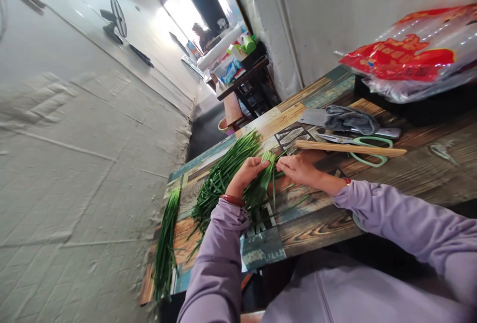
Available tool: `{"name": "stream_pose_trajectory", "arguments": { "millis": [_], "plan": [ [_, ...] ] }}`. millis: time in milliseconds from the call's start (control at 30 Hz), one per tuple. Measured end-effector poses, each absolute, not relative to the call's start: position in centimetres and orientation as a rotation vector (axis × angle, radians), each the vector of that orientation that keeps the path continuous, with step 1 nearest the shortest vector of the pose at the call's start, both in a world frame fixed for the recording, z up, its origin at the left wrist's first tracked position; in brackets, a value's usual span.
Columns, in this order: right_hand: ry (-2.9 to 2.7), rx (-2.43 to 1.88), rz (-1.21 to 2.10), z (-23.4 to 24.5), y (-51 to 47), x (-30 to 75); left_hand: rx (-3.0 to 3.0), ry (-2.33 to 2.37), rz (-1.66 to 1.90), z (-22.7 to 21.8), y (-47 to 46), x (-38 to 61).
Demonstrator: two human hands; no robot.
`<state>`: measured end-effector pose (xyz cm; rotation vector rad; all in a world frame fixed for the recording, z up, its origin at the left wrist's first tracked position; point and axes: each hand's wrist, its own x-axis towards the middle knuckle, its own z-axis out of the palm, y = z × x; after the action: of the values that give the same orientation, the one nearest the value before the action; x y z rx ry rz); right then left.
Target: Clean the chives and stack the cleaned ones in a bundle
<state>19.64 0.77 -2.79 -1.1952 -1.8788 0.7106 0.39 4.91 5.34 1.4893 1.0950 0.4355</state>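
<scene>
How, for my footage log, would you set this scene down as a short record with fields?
left hand: holding a small bunch of green stalks near its pale ends
right hand: fingers drawn together beside that bunch; grip unclear
larger pile: green stalks, beyond the left hand
separate bunch: at the table's left end
tools: scissors, thin sticks lying across the handles
near scissors: grey cloth
far right: red-printed plastic bag

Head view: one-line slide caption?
Left hand holding a bunch of greens, right hand close by, larger pile alongside, scissors and sticks to the right.
</scene>
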Motion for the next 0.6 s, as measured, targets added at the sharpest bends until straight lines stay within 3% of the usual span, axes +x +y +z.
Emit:
{"name": "stream_pose_trajectory", "arguments": {
  "millis": [600],
  "plan": [
    [-1.834, -1.179, 0.806, -0.4, 0.0, 19.5, 1.542, 1.067, 0.387, 5.9, 4.5, 0.4]
  ]
}}
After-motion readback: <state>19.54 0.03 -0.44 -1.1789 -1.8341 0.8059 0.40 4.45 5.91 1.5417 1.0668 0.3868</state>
